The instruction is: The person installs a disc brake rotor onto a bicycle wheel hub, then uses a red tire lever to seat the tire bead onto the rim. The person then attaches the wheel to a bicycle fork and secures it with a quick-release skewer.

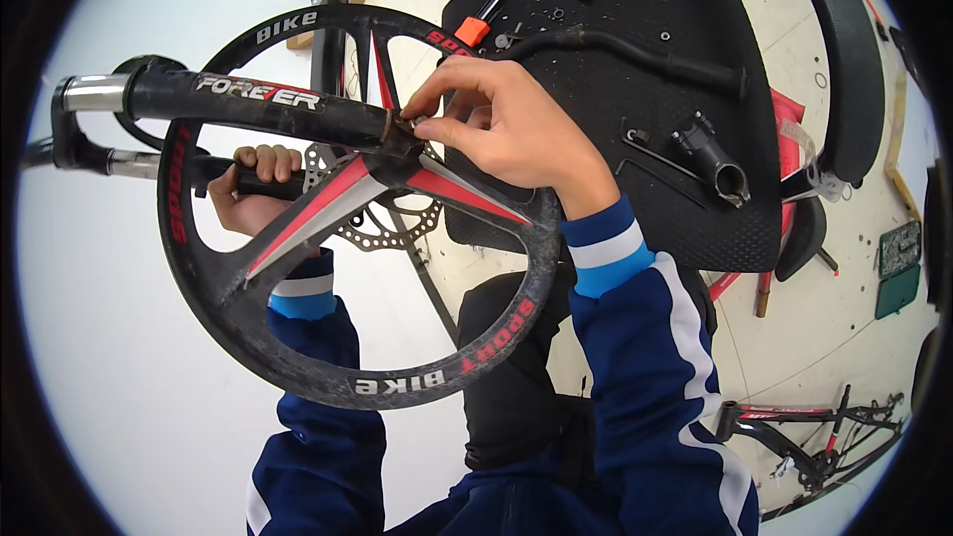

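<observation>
A small black bicycle wheel (397,389) with red and white spokes sits between the two legs of a black suspension fork (268,119), whose upper tubes are bare metal. My left hand (256,199) reaches behind the wheel and wraps its fingers round the lower fork leg. At the end of the upper fork leg, by the wheel's hub, my right hand (521,129) pinches a small metal piece (418,121) between thumb and forefinger; its exact kind is mostly hidden. Behind the spokes a drilled brake disc (392,239) shows, close to my left fingers.
A black chair seat (615,129) holds a bent black bar (650,58), a handlebar stem (717,164), hex keys (660,169), a red-orange piece (472,32) and loose small parts. On the floor lie a bike frame (794,432) and a green case (898,278).
</observation>
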`<action>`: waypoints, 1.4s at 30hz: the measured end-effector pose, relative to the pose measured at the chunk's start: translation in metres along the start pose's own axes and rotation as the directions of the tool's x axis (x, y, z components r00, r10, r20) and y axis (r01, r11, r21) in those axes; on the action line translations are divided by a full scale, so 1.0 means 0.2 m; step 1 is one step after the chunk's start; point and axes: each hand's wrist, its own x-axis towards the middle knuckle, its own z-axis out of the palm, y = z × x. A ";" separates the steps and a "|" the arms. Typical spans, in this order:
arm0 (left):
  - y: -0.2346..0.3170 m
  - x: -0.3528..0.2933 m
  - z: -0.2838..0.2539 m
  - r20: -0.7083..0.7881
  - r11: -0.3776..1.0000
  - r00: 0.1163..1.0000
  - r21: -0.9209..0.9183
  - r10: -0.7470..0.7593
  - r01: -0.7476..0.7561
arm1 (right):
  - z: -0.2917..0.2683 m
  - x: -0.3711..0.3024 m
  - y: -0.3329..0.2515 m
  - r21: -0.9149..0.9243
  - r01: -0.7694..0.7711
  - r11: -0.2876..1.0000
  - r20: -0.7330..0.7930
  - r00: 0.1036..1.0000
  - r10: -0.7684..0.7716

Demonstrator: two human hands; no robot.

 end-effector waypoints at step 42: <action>0.00 -0.01 -0.02 -0.036 0.996 0.999 -0.089 -0.002 -0.002 | 0.07 -0.08 -0.13 -0.704 0.095 0.704 0.032 0.994 -0.102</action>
